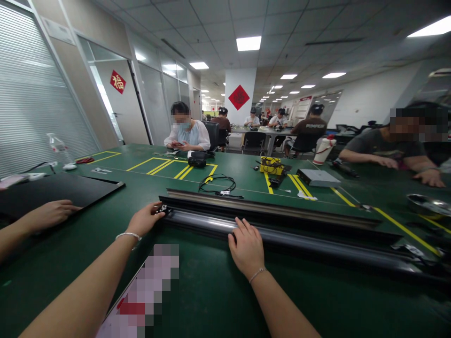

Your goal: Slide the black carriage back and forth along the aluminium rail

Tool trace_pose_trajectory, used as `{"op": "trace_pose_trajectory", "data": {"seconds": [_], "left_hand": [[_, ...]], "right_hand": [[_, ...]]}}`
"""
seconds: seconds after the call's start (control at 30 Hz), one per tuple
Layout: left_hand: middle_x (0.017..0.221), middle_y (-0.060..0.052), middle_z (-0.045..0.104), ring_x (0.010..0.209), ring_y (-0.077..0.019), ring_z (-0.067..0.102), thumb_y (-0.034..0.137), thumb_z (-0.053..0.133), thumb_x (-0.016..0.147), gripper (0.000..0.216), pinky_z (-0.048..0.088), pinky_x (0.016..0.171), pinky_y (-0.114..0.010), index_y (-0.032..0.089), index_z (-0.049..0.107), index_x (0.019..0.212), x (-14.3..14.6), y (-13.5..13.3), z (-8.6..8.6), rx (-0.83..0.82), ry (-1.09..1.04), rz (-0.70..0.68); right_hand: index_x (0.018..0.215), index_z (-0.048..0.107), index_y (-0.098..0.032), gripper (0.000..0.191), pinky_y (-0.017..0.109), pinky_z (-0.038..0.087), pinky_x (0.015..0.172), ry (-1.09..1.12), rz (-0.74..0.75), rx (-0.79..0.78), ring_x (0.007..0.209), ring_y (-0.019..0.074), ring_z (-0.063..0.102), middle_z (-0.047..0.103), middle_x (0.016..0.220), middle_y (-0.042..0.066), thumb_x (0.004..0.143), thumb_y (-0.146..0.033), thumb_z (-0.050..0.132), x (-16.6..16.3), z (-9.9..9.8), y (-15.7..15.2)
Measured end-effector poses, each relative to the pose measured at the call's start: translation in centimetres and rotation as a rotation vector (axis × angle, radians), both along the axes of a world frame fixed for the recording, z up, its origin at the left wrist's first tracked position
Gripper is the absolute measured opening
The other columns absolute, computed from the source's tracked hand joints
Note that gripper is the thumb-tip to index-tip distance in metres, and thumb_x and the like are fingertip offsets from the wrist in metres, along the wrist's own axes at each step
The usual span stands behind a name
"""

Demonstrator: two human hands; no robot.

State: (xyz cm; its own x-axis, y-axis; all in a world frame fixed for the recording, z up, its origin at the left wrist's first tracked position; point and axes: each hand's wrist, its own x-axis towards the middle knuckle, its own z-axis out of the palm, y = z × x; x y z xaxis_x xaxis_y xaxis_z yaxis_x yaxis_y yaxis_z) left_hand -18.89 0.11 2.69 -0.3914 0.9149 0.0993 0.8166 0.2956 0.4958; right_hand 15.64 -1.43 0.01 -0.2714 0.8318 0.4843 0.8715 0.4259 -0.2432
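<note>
A long dark glossy tube (pixel 296 241) lies across the green table, its far right end running into shadow. At its left end my left hand (pixel 143 219) is closed, thumb and fingers pinching a small black end fitting (pixel 163 210) with silvery parts. My right hand (pixel 247 244) lies over the tube right of that, fingers stretched out on its top and the thumb at its near side. Just behind the tube runs a long black channel-shaped rail (pixel 275 210), which neither hand visibly grips. The underside of the tube is hidden.
Another person's hand (pixel 52 215) rests on a black panel (pixel 91 184) at left. A partly pixelated pink-white item (pixel 141 291) lies between my arms. Behind the rail are a black cable (pixel 220 183), a yellow object (pixel 271 165) and a grey box (pixel 319 177). A metal bowl (pixel 428 205) stands right.
</note>
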Motion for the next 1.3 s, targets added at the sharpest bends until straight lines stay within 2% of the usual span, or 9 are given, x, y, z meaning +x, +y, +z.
{"op": "trace_pose_trajectory", "data": {"seconds": [0.23,0.5,0.8,1.1,1.3], "left_hand": [[0.113,-0.005,0.064,0.106,-0.0191,0.058,0.046,0.057,0.066,0.054,0.043,0.092,-0.025,0.019,0.056,0.113,0.25,0.11,-0.13,0.018,-0.149,-0.084],[0.112,-0.005,0.065,0.105,-0.0206,0.059,0.06,0.057,0.058,0.068,0.042,0.093,-0.026,0.019,0.058,0.113,0.05,0.02,0.21,-0.007,-0.239,-0.151],[0.108,-0.002,0.067,0.105,-0.024,0.058,0.064,0.056,0.059,0.064,0.041,0.095,-0.033,0.026,0.062,0.109,0.1,-0.22,0.02,-0.006,-0.187,-0.115],[0.106,0.0,0.068,0.102,-0.0232,0.06,0.063,0.057,0.059,0.061,0.044,0.089,-0.029,0.029,0.062,0.109,0.12,-0.19,0.16,-0.019,-0.141,-0.12],[0.113,0.002,0.064,0.107,-0.0236,0.057,0.06,0.056,0.062,0.058,0.041,0.093,-0.03,0.031,0.061,0.111,-0.08,0.0,0.22,-0.049,-0.106,-0.142]], "right_hand": [[0.086,0.063,-0.022,0.024,0.037,0.026,0.099,0.001,0.002,-0.011,0.123,0.0206,0.038,0.049,0.131,0.002,0.085,-0.031,0.04,0.0,0.08,-0.11],[0.084,0.063,-0.021,0.023,0.038,0.027,0.099,0.007,0.011,-0.029,0.123,0.0217,0.038,0.05,0.13,0.004,0.084,-0.029,0.041,0.03,0.35,-0.16],[0.086,0.062,-0.022,0.021,0.037,0.027,0.099,0.002,0.011,-0.02,0.123,0.0213,0.038,0.049,0.131,0.003,0.082,-0.028,0.042,0.09,0.19,-0.26],[0.087,0.062,-0.022,0.022,0.038,0.026,0.1,-0.009,0.006,-0.027,0.123,0.0217,0.038,0.049,0.131,0.003,0.084,-0.029,0.042,0.18,0.07,-0.18],[0.088,0.063,-0.022,0.023,0.039,0.027,0.099,-0.017,0.01,-0.031,0.123,0.0221,0.038,0.049,0.131,0.004,0.084,-0.028,0.041,0.14,0.33,-0.25]]}}
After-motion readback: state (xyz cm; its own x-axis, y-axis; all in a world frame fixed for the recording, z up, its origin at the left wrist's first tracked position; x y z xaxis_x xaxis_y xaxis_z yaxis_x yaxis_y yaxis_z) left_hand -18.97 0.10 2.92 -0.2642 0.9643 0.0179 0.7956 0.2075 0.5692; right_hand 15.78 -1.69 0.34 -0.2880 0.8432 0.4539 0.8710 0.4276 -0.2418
